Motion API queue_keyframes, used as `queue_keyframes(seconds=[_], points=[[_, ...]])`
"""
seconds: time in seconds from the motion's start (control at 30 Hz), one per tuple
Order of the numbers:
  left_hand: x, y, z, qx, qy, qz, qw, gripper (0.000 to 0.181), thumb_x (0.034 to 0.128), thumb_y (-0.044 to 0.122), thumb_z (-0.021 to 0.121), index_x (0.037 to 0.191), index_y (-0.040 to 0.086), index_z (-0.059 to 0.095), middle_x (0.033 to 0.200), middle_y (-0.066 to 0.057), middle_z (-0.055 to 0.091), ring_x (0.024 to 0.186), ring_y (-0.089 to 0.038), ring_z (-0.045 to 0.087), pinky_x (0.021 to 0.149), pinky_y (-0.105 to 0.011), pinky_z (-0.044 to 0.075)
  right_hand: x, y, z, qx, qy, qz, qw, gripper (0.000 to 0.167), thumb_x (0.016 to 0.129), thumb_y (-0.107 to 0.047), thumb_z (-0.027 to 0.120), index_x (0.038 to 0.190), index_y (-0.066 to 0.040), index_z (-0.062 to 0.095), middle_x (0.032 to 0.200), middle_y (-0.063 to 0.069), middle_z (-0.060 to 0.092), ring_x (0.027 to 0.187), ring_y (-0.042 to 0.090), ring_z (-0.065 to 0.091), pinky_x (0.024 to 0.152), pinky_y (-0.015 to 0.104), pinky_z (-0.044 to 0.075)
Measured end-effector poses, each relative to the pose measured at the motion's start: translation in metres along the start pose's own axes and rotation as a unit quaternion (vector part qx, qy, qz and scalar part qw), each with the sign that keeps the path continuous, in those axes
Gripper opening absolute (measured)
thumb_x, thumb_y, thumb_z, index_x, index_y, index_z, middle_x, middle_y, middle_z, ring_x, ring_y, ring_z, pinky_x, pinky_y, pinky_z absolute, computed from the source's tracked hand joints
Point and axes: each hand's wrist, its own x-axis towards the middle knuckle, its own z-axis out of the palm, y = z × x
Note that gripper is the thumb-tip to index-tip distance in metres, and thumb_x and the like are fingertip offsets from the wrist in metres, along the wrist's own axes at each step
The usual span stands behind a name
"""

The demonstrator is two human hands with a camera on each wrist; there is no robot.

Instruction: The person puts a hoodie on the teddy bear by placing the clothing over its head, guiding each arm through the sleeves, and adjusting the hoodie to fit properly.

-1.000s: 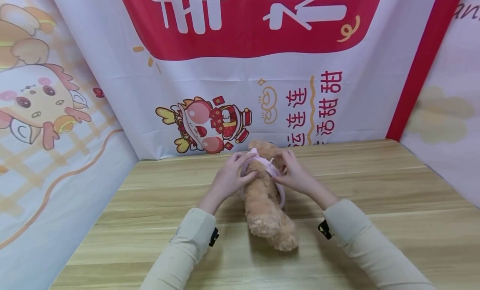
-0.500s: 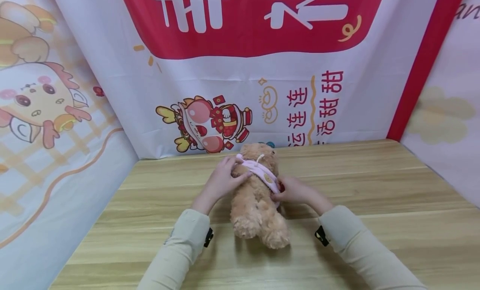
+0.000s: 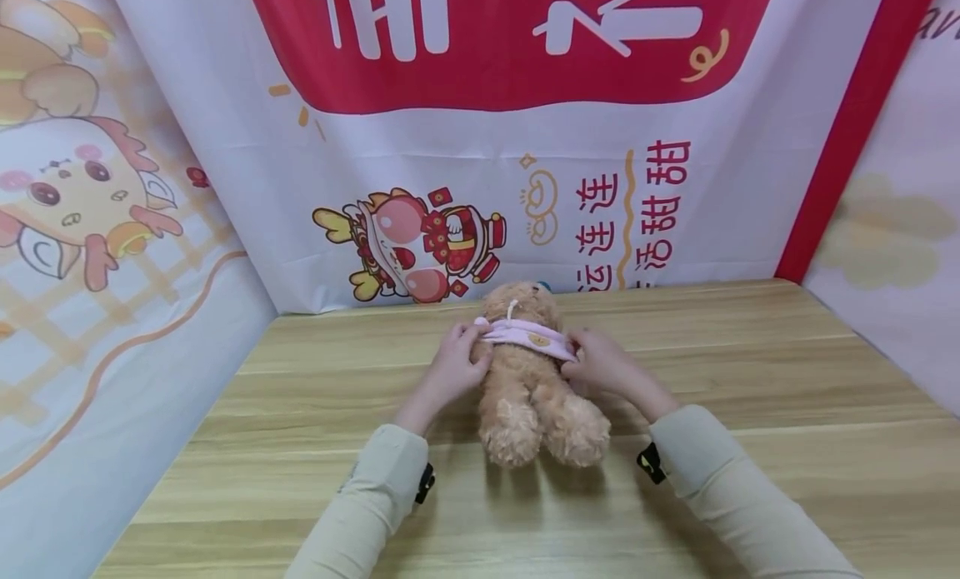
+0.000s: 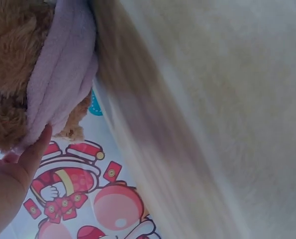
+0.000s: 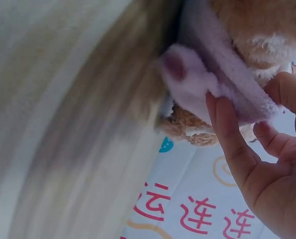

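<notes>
In the head view a light-brown plush toy [image 3: 517, 371] lies on the wooden table, its two legs towards me and its head by the back cloth. A pink fleece garment [image 3: 517, 336] with a round tan patch wraps its upper body. My left hand [image 3: 456, 364] grips the garment's left edge at the toy's side; the left wrist view shows a digit against the pink fabric [image 4: 63, 69]. On the other side my right hand [image 3: 600, 364] pinches the garment, its fingers on the fleece [image 5: 227, 84] in the right wrist view. The toy's back is hidden.
The wooden tabletop [image 3: 300, 446] surrounds the toy. Behind it hangs a white and red printed cloth [image 3: 420, 137], close to the toy's head. Printed panels stand at the left [image 3: 75, 312] and right [image 3: 892, 246]. A small blue item [image 5: 166, 144] shows near the toy's head.
The toy has rolled from its side, so its front faces up and its legs lie side by side. The pink band now runs more level across it. Both hands have stayed at its sides.
</notes>
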Motion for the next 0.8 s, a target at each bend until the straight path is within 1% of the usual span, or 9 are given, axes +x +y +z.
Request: queue_keyframes(seconds=[0.13,0.27,0.33,0.4,0.5,0.57,0.63,0.73,0.8], points=[[-0.002,-0.003,0.003,-0.004,-0.002,0.004,1.0000,0.039,0.0849,0.009,0.063,0.122,-0.001,0.056,0.121,-0.025,0.053,0.115,-0.038,0.053,0.103,-0.051,0.042,0.001,0.000,-0.007,-0.004,0.014,-0.001,0.9999,0.015,0.073,-0.008,0.062,0.082,-0.006,0.050,0.086,0.015,0.053,0.069,0.019,0.047,0.060,0.027,0.038],[-0.003,-0.005,0.002,-0.018,-0.011,0.006,0.9998,0.042,0.0847,0.010,0.067,0.123,-0.002,0.055,0.124,-0.025,0.053,0.117,-0.039,0.052,0.105,-0.051,0.041,0.000,0.001,-0.010,0.030,-0.003,0.006,0.9995,0.018,0.073,-0.005,0.061,0.086,-0.005,0.049,0.091,0.014,0.053,0.063,0.016,0.053,0.053,0.026,0.045],[-0.003,-0.006,0.001,-0.020,-0.020,0.004,0.9996,0.043,0.0853,0.013,0.068,0.124,-0.001,0.055,0.124,-0.024,0.054,0.117,-0.039,0.053,0.104,-0.052,0.042,-0.001,0.003,-0.010,0.038,-0.005,0.001,0.9993,0.019,0.073,-0.004,0.061,0.087,-0.005,0.049,0.095,0.015,0.054,0.068,0.018,0.056,0.057,0.027,0.048],[-0.002,-0.006,-0.002,-0.025,-0.035,-0.010,0.9990,0.045,0.0870,0.019,0.068,0.126,0.001,0.055,0.126,-0.023,0.054,0.118,-0.038,0.052,0.103,-0.052,0.042,-0.002,0.005,-0.009,0.035,-0.001,-0.008,0.9993,0.020,0.072,-0.003,0.061,0.088,-0.004,0.049,0.100,0.017,0.055,0.078,0.023,0.057,0.064,0.030,0.048],[-0.001,-0.006,-0.007,-0.029,-0.056,-0.032,0.9975,0.045,0.0914,0.028,0.063,0.128,0.004,0.057,0.127,-0.021,0.055,0.118,-0.037,0.053,0.102,-0.052,0.042,-0.003,0.007,-0.007,0.017,0.015,-0.013,0.9997,0.020,0.073,-0.005,0.062,0.089,-0.006,0.049,0.104,0.017,0.057,0.091,0.028,0.054,0.074,0.034,0.045],[-0.001,-0.006,-0.010,-0.039,-0.067,-0.048,0.9958,0.044,0.0932,0.030,0.060,0.130,0.006,0.057,0.134,-0.023,0.050,0.122,-0.039,0.050,0.103,-0.055,0.041,-0.002,0.008,-0.004,0.013,0.029,-0.021,0.9993,0.020,0.076,-0.007,0.063,0.091,-0.005,0.051,0.105,0.018,0.056,0.090,0.029,0.054,0.075,0.036,0.046],[-0.001,-0.006,-0.011,-0.043,-0.070,-0.055,0.9951,0.041,0.0933,0.030,0.060,0.129,0.009,0.059,0.139,-0.025,0.042,0.126,-0.041,0.044,0.105,-0.057,0.038,-0.002,0.006,-0.001,0.011,0.049,-0.036,0.9981,0.020,0.079,-0.009,0.066,0.095,-0.004,0.054,0.104,0.018,0.057,0.090,0.027,0.055,0.076,0.038,0.049],[0.001,-0.005,-0.010,-0.042,-0.067,-0.062,0.9949,0.042,0.0897,0.032,0.066,0.128,0.014,0.061,0.142,-0.025,0.031,0.132,-0.041,0.034,0.107,-0.059,0.034,0.001,0.003,0.004,0.013,0.082,-0.080,0.9933,0.023,0.082,-0.010,0.069,0.099,0.000,0.059,0.099,0.018,0.059,0.088,0.027,0.056,0.078,0.041,0.051],[0.003,-0.004,-0.008,-0.039,-0.060,-0.068,0.9951,0.044,0.0868,0.034,0.068,0.126,0.015,0.061,0.136,-0.022,0.033,0.128,-0.037,0.035,0.105,-0.057,0.036,0.003,0.001,0.008,0.016,0.098,-0.093,0.9907,0.020,0.084,-0.010,0.070,0.098,0.001,0.062,0.096,0.017,0.061,0.088,0.027,0.057,0.080,0.043,0.050]])
